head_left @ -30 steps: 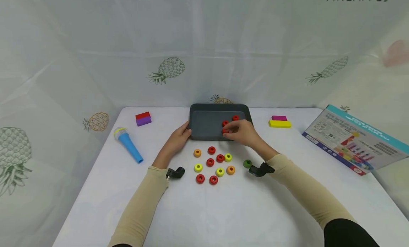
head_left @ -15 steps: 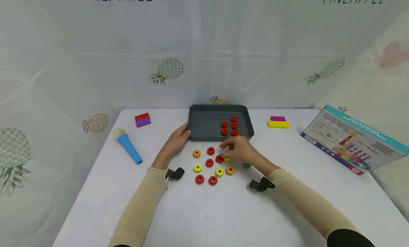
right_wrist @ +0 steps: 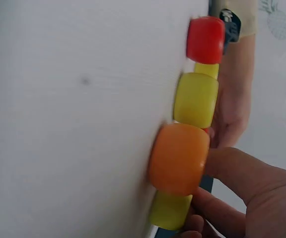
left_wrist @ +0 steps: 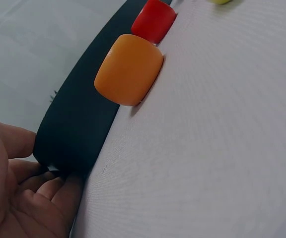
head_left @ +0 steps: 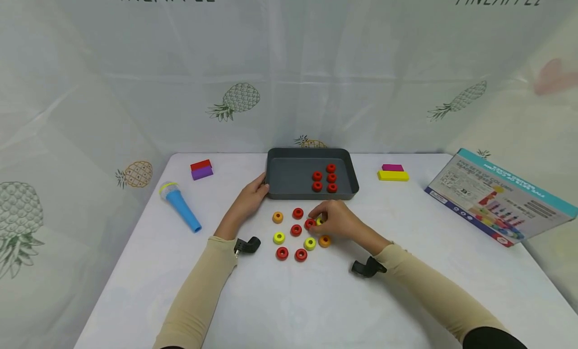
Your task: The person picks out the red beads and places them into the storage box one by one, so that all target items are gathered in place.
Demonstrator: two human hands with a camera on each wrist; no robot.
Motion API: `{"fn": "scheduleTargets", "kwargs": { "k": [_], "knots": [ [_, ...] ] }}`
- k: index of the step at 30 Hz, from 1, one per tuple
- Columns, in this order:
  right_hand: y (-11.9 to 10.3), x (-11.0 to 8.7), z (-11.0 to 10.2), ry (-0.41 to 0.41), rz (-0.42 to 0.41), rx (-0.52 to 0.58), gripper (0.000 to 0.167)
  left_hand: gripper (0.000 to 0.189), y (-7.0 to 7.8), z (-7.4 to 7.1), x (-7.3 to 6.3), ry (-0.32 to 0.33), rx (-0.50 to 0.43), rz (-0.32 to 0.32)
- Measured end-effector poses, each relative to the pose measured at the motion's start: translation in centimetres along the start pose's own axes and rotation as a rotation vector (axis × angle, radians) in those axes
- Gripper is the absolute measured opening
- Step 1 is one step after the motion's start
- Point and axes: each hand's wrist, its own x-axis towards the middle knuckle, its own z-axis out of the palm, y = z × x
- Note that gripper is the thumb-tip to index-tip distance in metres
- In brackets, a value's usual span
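Observation:
My left hand [head_left: 250,198] grips the left front corner of a dark grey tray [head_left: 289,176]; in the left wrist view its thumb and fingers [left_wrist: 21,136] lie around that corner. Several red beads [head_left: 331,178] stand in the tray's right half. In front of it, my right hand [head_left: 336,221] has thumb and forefinger around a red bead [head_left: 309,223] on the table. A yellow bead [head_left: 319,221] is partly covered by this hand. In the right wrist view an orange bead [right_wrist: 178,158] stands before the fingertips and hides the pinched bead.
More red, yellow and orange beads [head_left: 300,255] lie loose on the white table [head_left: 280,309]. A blue toy microphone [head_left: 182,208] and red and purple blocks [head_left: 201,171] are left. At right are magenta and yellow blocks [head_left: 393,175] and a printed box [head_left: 496,203].
The right hand has let go of a red bead in the tray and moved down toward me to another red bead. It now covers the green bead. The left hand stays at the tray.

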Motion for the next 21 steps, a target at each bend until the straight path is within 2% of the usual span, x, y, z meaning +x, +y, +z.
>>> {"fn": "scheduleTargets", "kwargs": {
  "k": [21],
  "knots": [
    [0.11,0.0,0.15,-0.009,-0.007,0.004,0.023,0.058,-0.03,0.02,-0.16,0.003,0.014,-0.001]
  ]
}}
